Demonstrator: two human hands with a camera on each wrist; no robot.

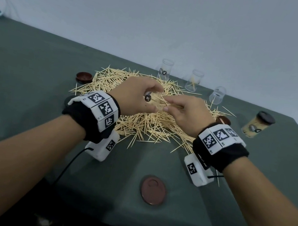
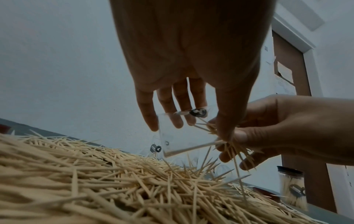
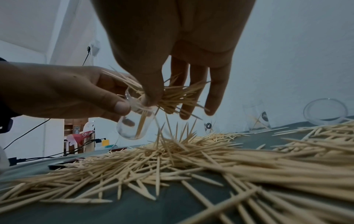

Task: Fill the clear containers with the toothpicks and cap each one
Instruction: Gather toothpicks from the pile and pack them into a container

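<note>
Head view shows your left hand [image 1: 137, 96] curled around a small clear plastic cylinder container [image 3: 134, 122], held tilted above the heap of pale wooden toothpicks [image 1: 142, 123], while your right hand [image 1: 184, 114] pinches a splayed bundle of toothpicks [image 3: 176, 97] at the container's mouth. To do this well, I would square the bundle before pushing: several sticks fan sideways past the rim and will likely snag or drop. Tip the mouth further toward your right hand, feed the points in together, and keep the work above the heap so strays land there. Few sticks seem to be inside so far. Three more clear containers [image 1: 194, 81] stand open along the far edge, two holding a few sticks each, and one filled, dark-capped container [image 1: 258, 127] stands at the far right. Dark round caps lie at the heap's left [image 1: 84, 77] and near you [image 1: 153, 190]. The counter [image 1: 21, 81] wears a grey-green cloth, against a plain pale wall [image 1: 160, 16]; the left wrist view shows a brown door [image 2: 293, 75] to the right.
</note>
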